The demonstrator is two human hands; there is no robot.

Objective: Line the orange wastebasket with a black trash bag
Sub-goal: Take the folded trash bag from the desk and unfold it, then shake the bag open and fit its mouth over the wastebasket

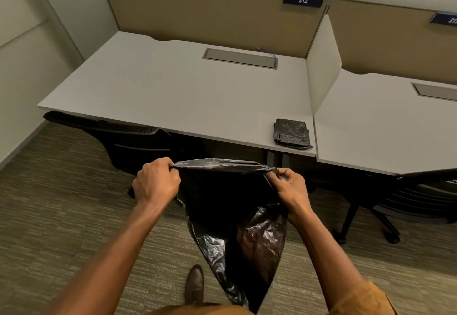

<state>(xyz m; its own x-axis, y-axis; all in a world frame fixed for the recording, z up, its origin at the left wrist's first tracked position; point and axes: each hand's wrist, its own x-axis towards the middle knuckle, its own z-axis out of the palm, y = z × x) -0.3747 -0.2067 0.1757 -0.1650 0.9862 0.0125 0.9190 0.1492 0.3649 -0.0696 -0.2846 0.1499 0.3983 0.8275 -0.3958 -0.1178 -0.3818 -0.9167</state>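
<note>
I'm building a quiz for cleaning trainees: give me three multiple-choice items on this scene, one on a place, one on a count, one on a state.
1. Where does the folded bag lie?
A. desk corner
B. floor
C. chair

2. How many hands grip the open trash bag?
A. none
B. one
C. two

3. How is that bag's top edge?
A. knotted
B. stretched between the hands
C. rolled up

Key: 1 A, it rests on the desk by the divider; 2 C, the left hand and right hand each pinch an end; 3 B, the edge runs taut between them.
</note>
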